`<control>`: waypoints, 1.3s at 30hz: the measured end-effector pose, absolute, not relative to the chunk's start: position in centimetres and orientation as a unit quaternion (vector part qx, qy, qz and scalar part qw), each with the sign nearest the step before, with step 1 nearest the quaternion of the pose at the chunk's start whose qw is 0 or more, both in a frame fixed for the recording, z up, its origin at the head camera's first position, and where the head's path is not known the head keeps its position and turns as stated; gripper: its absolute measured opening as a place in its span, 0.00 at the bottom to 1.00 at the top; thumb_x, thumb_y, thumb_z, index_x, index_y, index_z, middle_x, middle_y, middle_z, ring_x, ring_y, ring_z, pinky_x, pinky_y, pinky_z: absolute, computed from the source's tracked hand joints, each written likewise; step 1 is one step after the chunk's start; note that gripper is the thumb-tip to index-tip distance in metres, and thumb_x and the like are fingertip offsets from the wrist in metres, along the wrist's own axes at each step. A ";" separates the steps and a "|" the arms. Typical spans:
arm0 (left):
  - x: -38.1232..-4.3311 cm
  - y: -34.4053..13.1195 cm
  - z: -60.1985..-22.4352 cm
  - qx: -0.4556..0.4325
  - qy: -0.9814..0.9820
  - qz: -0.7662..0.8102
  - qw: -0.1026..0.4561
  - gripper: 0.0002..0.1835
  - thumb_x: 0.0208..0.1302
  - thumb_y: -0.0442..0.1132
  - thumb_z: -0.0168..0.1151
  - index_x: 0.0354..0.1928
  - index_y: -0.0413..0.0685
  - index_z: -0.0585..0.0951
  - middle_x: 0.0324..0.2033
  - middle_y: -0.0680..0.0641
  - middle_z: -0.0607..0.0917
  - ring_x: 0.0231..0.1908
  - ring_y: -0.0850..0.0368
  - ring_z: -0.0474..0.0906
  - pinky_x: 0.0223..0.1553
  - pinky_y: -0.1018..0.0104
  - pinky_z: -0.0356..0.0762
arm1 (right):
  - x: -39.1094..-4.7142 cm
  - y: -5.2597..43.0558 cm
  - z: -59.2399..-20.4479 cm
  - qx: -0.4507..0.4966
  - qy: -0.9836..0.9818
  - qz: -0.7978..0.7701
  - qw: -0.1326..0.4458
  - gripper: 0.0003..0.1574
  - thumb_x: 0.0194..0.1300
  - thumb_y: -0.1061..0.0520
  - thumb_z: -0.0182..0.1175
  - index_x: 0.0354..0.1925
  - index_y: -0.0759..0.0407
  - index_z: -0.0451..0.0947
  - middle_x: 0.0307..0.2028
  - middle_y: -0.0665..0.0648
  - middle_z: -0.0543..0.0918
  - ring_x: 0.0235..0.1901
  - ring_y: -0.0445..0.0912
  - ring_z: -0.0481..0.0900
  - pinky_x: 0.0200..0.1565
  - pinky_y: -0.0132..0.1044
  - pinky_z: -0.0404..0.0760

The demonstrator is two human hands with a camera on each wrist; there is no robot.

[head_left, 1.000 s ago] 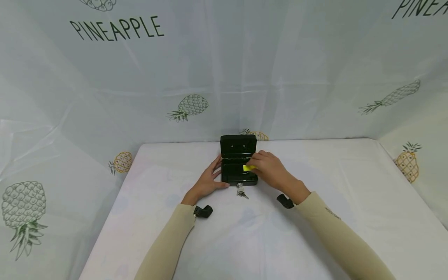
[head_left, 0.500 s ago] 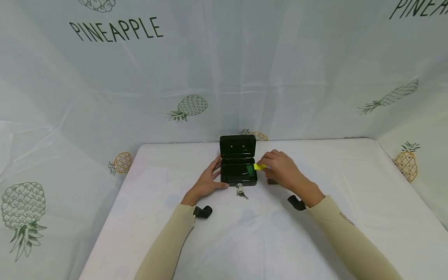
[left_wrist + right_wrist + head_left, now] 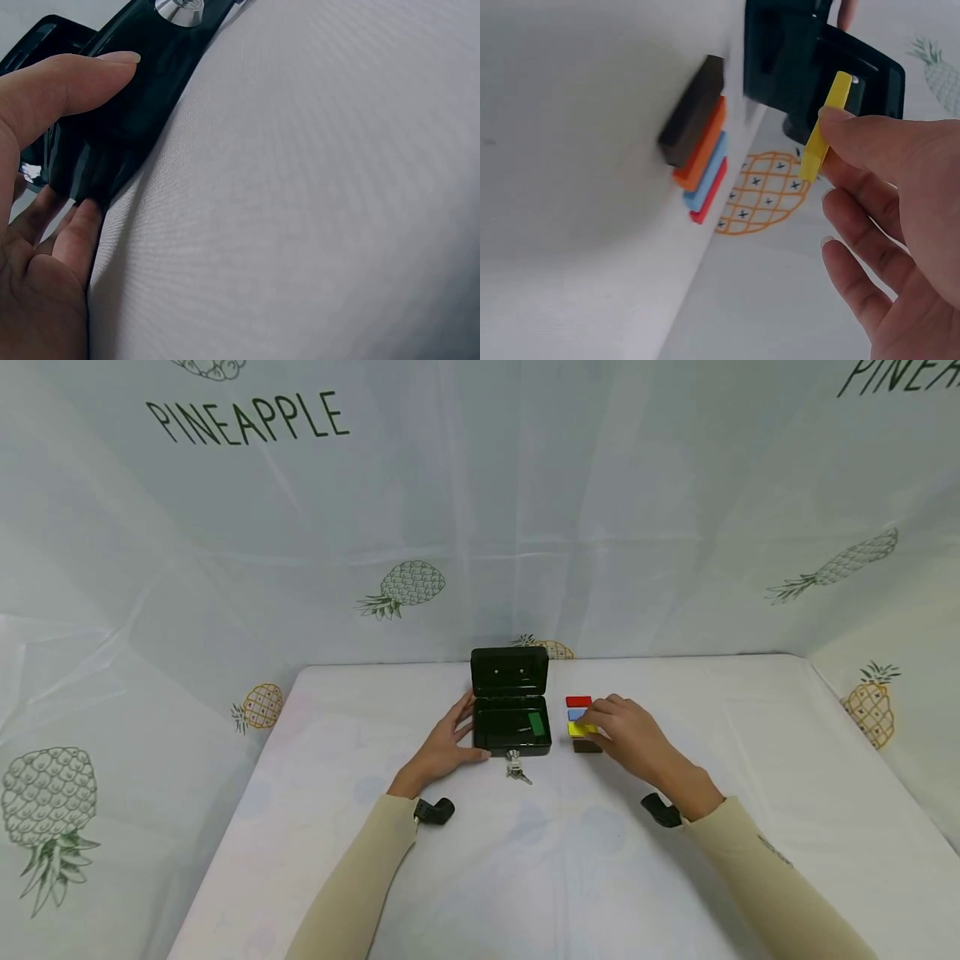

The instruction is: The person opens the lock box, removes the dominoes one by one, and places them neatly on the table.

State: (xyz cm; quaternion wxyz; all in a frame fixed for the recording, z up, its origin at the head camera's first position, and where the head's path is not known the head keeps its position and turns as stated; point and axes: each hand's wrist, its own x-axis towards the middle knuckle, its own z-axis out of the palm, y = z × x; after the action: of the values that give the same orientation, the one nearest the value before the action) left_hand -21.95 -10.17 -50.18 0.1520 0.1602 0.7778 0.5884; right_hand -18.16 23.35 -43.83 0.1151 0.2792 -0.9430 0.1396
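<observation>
My left hand [image 3: 435, 760] rests against the left front corner of a black cash box [image 3: 536, 750], thumb on the front, fingers along the side. The box's lid [image 3: 510, 672] stands up. Inside, towards the right, lies a green block [image 3: 536, 723]. My right hand [image 3: 630, 735] pinches a yellow block [image 3: 815, 159] between thumb and fingers, right of the box. Under it on the table, in the right wrist view, sit a dark brown block [image 3: 692, 112], an orange block [image 3: 703, 150], a blue block [image 3: 707, 172] and a red block [image 3: 711, 193] in a row.
Keys [image 3: 516, 768] hang from the lock on the box's front. A white cloth covers the table [image 3: 487, 877]. Behind rises a curtain [image 3: 600, 527] with printed pineapples, close to the table's back edge.
My right hand has carried the yellow block from over the box to the right, above the row of blocks. The green block and the row have come into sight. The left hand stays put.
</observation>
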 end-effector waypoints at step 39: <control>-22.0 -10.1 -50.3 0.160 0.778 0.589 0.148 0.64 0.59 0.25 0.77 0.87 0.61 0.46 0.83 0.45 0.55 0.81 0.43 0.57 0.77 0.54 0.69 | -15.7 24.3 -46.9 0.287 -0.947 0.126 0.069 0.18 0.52 0.68 0.81 0.43 0.61 0.91 0.41 0.56 0.90 0.44 0.53 0.84 0.51 0.50 0.90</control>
State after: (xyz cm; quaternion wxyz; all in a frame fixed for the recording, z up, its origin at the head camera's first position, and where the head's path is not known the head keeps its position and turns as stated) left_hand -22.01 -10.13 -50.33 0.1479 0.1602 0.7781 0.5891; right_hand -15.67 24.33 -46.94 0.0688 0.2872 -0.9470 0.1265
